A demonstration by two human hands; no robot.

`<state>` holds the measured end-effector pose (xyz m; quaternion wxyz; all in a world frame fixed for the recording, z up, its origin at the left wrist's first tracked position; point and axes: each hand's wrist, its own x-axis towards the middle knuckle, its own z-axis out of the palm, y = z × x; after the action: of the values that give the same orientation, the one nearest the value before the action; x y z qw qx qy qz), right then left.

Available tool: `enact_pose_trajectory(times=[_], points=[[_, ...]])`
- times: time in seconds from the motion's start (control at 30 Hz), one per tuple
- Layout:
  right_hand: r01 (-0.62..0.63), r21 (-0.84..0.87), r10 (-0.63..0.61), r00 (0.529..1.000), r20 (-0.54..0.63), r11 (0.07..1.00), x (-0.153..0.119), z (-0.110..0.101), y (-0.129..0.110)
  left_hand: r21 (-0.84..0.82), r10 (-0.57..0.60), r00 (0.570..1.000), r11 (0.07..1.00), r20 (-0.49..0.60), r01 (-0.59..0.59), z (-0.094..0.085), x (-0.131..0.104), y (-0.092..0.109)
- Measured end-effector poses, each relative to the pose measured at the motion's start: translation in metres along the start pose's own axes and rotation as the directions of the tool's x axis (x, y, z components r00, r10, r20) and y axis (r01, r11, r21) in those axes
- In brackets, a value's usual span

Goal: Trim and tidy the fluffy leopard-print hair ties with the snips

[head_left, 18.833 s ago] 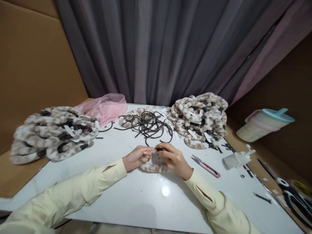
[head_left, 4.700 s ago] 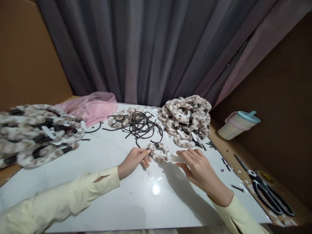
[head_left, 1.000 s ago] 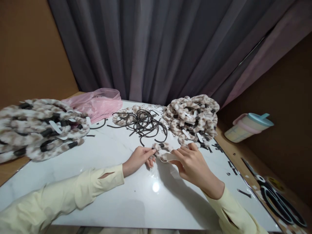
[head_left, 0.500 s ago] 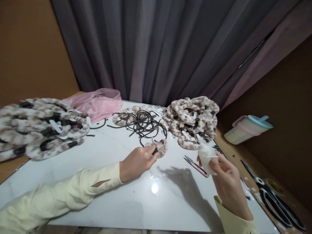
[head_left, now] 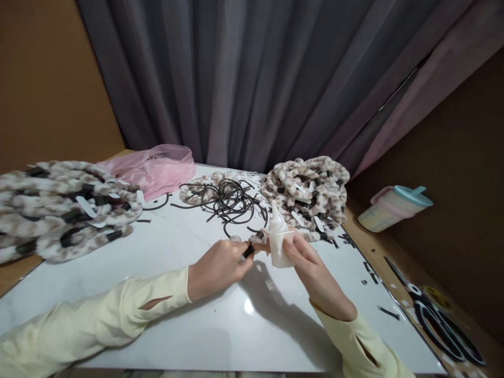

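Observation:
In the middle of the table, my left hand pinches a small fluffy white-and-brown loop at its black band. My right hand is closed round a white squeeze bottle with a pointed nozzle, held upright. A finger of the right hand stretches out behind the bottle towards the black band; whether it touches the band I cannot tell. Part of the loop is hidden by my hands and the bottle. A tangle of black cord lies just beyond them.
Heaps of fluffy loops with white tabs lie at left and right. A pink plastic bag is at the back. Black cord scraps, large scissors and a lidded cup are on the right.
My right hand has brought the bottle leftwards to the loop, one finger now reaching to it. The pink-handled thread snips are no longer visible. My left hand still holds the loop.

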<state>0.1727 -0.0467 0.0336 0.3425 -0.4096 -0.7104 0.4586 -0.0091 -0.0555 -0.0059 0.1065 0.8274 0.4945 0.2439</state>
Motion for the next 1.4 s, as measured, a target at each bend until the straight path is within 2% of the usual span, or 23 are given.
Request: enact_pose_trajectory(times=[0.1,0.3,0.47,0.53,0.6,0.63,0.67,0.73,0.8,0.83,0.87,0.93,1.07,1.17,1.4], points=[[0.003,-0.022,-0.003,1.000,0.015,1.000,0.002,0.002,-0.005,0.015,0.018,1.000,1.000,0.007,-0.018,0.001,0.000,-0.002],[-0.021,0.075,0.017,0.998,0.052,0.997,0.001,0.003,-0.011,0.021,0.002,0.999,1.000,0.044,-0.003,0.002,0.001,-0.004],[-0.033,0.020,0.031,0.997,0.073,0.999,0.005,0.002,-0.012,0.009,0.009,0.999,1.000,0.047,-0.009,0.001,0.001,-0.001],[0.003,-0.021,-0.002,0.999,0.049,1.000,0.006,-0.004,-0.012,-0.056,-0.015,1.000,0.998,0.026,0.016,-0.002,0.001,0.001],[0.063,-0.135,-0.062,0.998,0.014,0.989,0.004,-0.013,-0.012,-0.224,-0.103,0.994,0.968,0.039,0.109,-0.006,0.003,0.002],[0.104,-0.234,-0.108,0.994,-0.005,0.967,0.002,-0.019,-0.012,-0.351,-0.169,0.981,0.917,0.093,0.192,-0.008,0.004,0.001],[0.154,-0.351,-0.170,0.985,-0.016,0.924,0.000,-0.026,-0.012,-0.486,-0.232,0.956,0.824,0.181,0.293,-0.010,0.006,0.000],[0.271,-0.572,-0.316,0.948,0.020,0.775,-0.007,-0.036,-0.012,-0.697,-0.294,0.874,0.527,0.387,0.486,-0.013,0.010,-0.003],[0.367,-0.696,-0.396,0.909,0.129,0.617,-0.014,-0.042,-0.012,-0.793,-0.309,0.825,0.259,0.472,0.551,-0.013,0.014,-0.008],[0.397,-0.727,-0.395,0.899,0.186,0.561,-0.017,-0.043,-0.012,-0.814,-0.322,0.816,0.184,0.480,0.551,-0.012,0.014,-0.010],[0.412,-0.747,-0.379,0.896,0.231,0.521,-0.019,-0.042,-0.013,-0.826,-0.338,0.813,0.147,0.475,0.544,-0.011,0.015,-0.012],[0.416,-0.781,-0.353,0.897,0.268,0.466,-0.021,-0.039,-0.013,-0.828,-0.348,0.818,0.169,0.457,0.535,-0.009,0.014,-0.012],[0.427,-0.803,-0.371,0.886,0.279,0.416,-0.019,-0.034,-0.012,-0.806,-0.349,0.859,0.333,0.376,0.488,-0.009,0.010,-0.005],[0.432,-0.807,-0.386,0.879,0.279,0.403,-0.016,-0.032,-0.012,-0.785,-0.359,0.875,0.414,0.326,0.462,-0.011,0.008,0.000],[0.433,-0.818,-0.399,0.874,0.278,0.378,-0.011,-0.028,-0.011,-0.784,-0.344,0.891,0.446,0.295,0.432,-0.012,0.006,0.002]])
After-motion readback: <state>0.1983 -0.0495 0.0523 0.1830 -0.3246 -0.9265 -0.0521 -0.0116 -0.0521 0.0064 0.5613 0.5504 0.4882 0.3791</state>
